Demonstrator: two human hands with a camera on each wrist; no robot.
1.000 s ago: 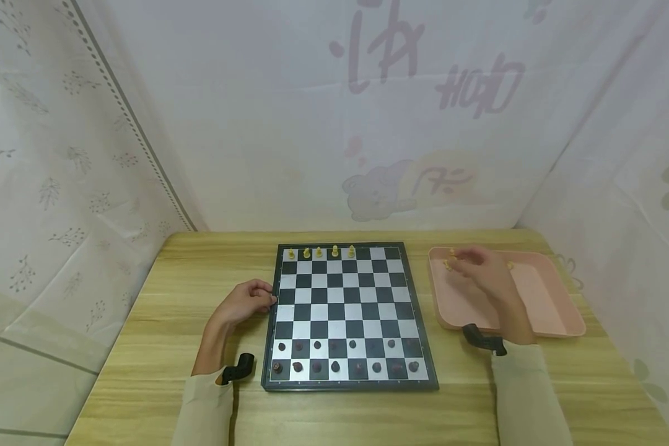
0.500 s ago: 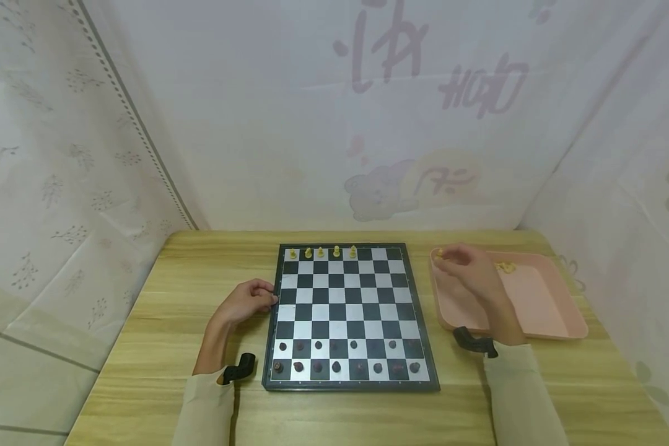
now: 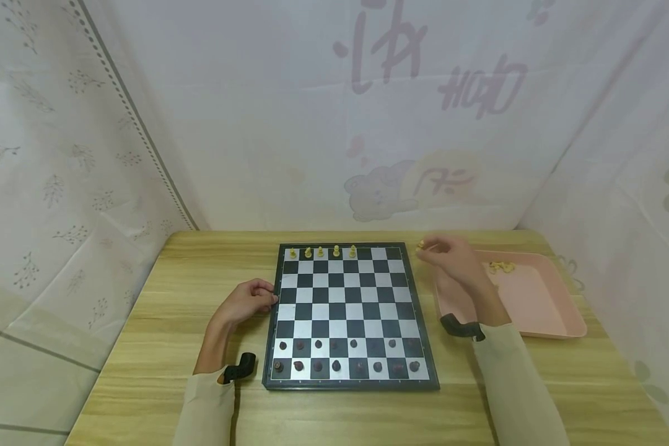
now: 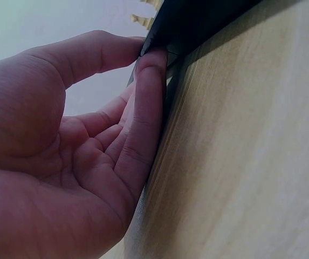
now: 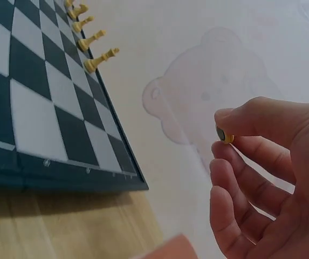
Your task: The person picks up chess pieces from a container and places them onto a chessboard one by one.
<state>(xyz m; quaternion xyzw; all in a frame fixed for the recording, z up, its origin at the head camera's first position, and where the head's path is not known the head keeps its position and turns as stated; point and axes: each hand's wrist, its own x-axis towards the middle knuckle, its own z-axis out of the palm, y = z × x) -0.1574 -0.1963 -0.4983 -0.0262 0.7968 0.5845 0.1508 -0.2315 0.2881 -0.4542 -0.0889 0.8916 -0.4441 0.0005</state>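
Note:
A black-and-white chessboard (image 3: 337, 296) lies on the table. My left hand (image 3: 248, 300) holds its left edge, thumb and index finger pinching the rim in the left wrist view. My right hand (image 3: 458, 263) is in the air between the board and the pink tray, pinching a yellow chess piece (image 3: 420, 245) by thumb and fingertips. In the right wrist view the piece's green base (image 5: 220, 133) shows; the fingers hide the rest. Several yellow chess pieces (image 3: 336, 251) stand along the far row, from the left corner to the middle. Dark chess pieces (image 3: 336, 366) fill the near rows.
The pink tray (image 3: 541, 303) stands right of the board, with a few yellow pieces (image 3: 502, 267) lying near its far side. Fabric curtains (image 3: 267, 155) rise behind the wooden table (image 3: 173, 310) and at both sides.
My right hand has moved left from over the tray toward the board's far right corner, carrying the yellow chess piece. The left hand stays at the board's edge.

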